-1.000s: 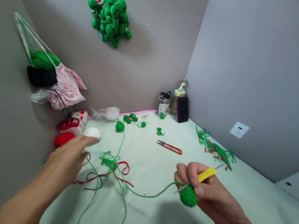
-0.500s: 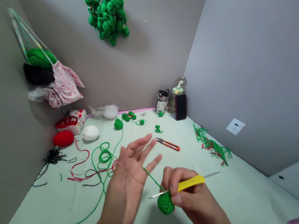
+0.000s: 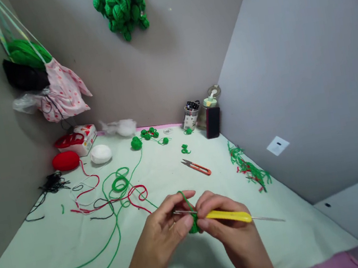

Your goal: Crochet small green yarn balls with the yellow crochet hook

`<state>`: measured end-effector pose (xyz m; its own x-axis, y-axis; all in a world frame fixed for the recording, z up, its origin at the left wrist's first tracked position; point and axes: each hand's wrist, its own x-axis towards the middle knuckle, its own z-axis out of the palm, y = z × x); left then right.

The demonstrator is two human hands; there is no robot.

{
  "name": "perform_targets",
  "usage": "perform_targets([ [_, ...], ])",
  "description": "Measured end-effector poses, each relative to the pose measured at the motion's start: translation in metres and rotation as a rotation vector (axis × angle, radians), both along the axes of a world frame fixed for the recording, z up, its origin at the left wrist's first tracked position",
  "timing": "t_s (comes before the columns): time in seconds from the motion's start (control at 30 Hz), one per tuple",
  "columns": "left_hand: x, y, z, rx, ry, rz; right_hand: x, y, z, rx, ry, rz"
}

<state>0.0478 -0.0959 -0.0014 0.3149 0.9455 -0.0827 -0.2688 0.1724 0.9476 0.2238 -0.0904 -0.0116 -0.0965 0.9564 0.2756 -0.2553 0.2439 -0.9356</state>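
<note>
My left hand (image 3: 168,226) pinches a small green crocheted piece (image 3: 194,228) from its left side, with green yarn (image 3: 185,198) looped over the raised index finger. In my right hand (image 3: 229,225) is a crochet hook (image 3: 229,215) with a yellow handle. Its metal tip points left and lies at the top of the green piece, by my left thumb. A thin metal rod sticks out of the handle's right end. My right fingertips touch the piece too. Fingers cover most of the crochet work.
Orange thread snips (image 3: 197,166) lie beyond my hands. Loose green, red, white and black yarn spreads leftward, near a red yarn ball (image 3: 66,161) and a white yarn ball (image 3: 101,154). Yarn scraps (image 3: 248,166) lie along the right wall. A phone (image 3: 213,122) leans at the back.
My left hand has come down from spread fingers to pinch the green piece, with yarn now over its index finger. The hook has tilted, its handle end lower. The whole view has shifted slightly.
</note>
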Motion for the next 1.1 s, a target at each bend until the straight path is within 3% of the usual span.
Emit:
perform_targets([
  [0.23, 0.001, 0.004, -0.007, -0.088, -0.07, 0.025, -0.001, 0.0, -0.003, 0.042, -0.08, -0.135],
  [0.4, 0.005, -0.001, -0.005, -0.148, -0.114, -0.017, 0.001, -0.002, -0.014, -0.041, -0.005, -0.129],
  [0.57, 0.006, 0.001, -0.01, -0.108, -0.144, 0.035, 0.005, -0.004, -0.022, -0.032, -0.033, -0.093],
  [0.83, 0.007, 0.004, -0.015, -0.121, -0.137, 0.03, -0.003, -0.009, -0.014, 0.21, -0.24, -0.163],
  [1.1, 0.009, 0.002, -0.016, -0.139, -0.119, 0.045, -0.003, -0.004, -0.026, -0.09, 0.108, -0.18],
])
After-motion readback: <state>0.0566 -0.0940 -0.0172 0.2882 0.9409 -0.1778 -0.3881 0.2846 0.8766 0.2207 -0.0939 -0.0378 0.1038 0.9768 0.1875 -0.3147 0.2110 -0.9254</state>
